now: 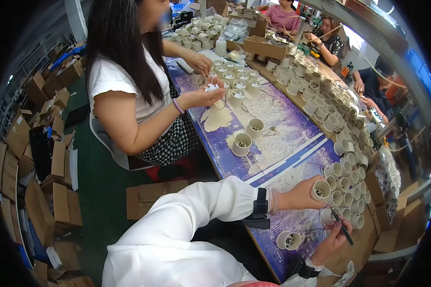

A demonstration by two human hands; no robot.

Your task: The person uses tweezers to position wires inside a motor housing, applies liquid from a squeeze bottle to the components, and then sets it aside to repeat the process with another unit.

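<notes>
The left hand grasps a pale cup in its fingers, mouth open, with small dark pieces inside; the right hand pinches a slim black tool, its tip near the left fingertips, whether touching the cup I cannot tell; the step seems to be working inside that cup, so steady the left grip, tip the mouth toward the right fingers, and move gently, clear of the cup rows beyond both hands.

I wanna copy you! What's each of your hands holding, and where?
The left hand holds a pale cup by its outer side; the right hand holds a dark tool around its middle.
</notes>
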